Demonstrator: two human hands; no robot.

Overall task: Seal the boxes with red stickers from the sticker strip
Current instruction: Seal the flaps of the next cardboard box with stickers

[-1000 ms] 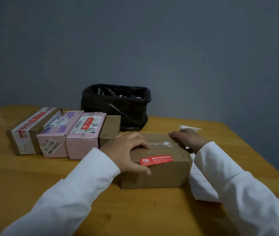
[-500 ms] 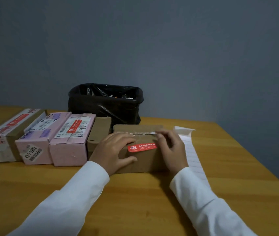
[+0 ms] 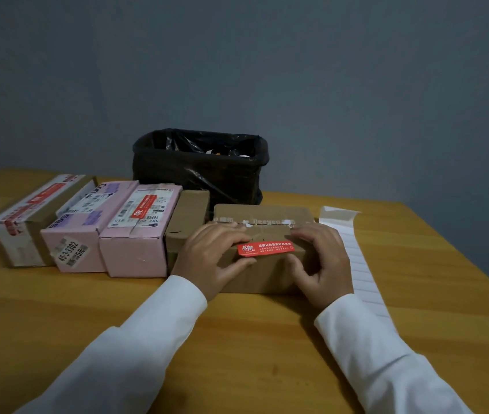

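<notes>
Right hand [image 3: 322, 261] slid nearer, both grips curled on brown box [image 3: 262, 218], left hand [image 3: 212, 258] beside red sticker [image 3: 264, 248]

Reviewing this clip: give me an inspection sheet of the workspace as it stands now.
Surface: wooden table, bare at front.
Job's things: brown box with red sticker folded over its front top edge; sticker strip lies right of it; four boxes in a row at left, the pink box also stickered.
Clutter: black-lined bin behind.
Grippers: left hand and right hand grip the brown box.
Cables: nothing seen.
Surroundings: grey wall.
</notes>
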